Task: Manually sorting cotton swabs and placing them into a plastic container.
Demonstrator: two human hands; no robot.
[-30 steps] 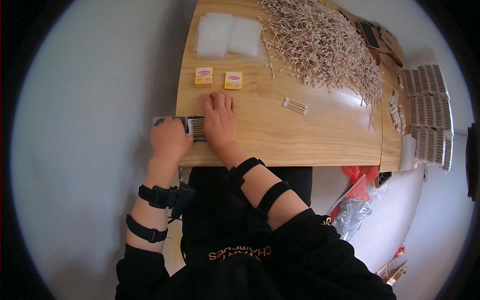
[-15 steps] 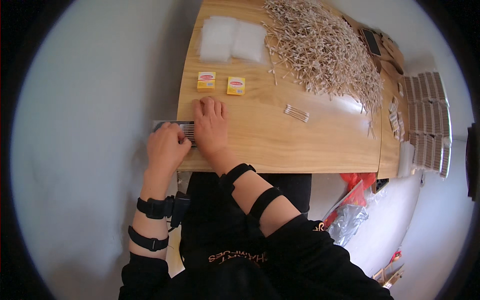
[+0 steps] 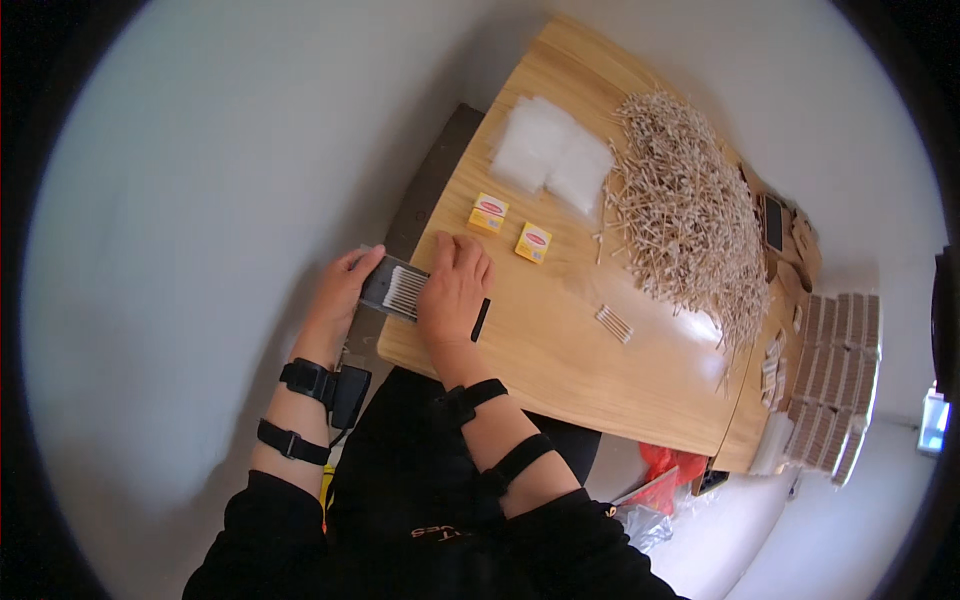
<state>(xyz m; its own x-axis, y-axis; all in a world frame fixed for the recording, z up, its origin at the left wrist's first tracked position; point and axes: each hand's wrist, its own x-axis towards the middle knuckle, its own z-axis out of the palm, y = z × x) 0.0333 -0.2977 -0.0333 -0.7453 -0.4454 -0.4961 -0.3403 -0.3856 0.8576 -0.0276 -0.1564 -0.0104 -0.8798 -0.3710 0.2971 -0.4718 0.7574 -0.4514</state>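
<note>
At the table's left edge lies a flat dark grey piece (image 3: 376, 288), partly sticking out past the edge, with a row of cotton swabs (image 3: 405, 291) across it. My left hand (image 3: 343, 283) pinches its outer end between thumb and fingers. My right hand (image 3: 455, 295) lies flat over the other end, fingers stretched out, covering part of the swabs. A black end of the piece shows beyond its palm. Two small yellow and white boxes (image 3: 488, 213) (image 3: 533, 243) stand just past my right hand.
A large heap of cotton swabs (image 3: 690, 210) covers the far right of the table (image 3: 540, 350). Clear plastic bags (image 3: 545, 150) lie at the back. A few swabs (image 3: 613, 323) lie apart at the middle. Stacked packs (image 3: 835, 370) stand at right, with a phone (image 3: 772, 222) behind.
The view has turned and shifted. My left hand has moved from above the swabs to the outer end of the dark piece, uncovering more of the row. My right hand still lies over it.
</note>
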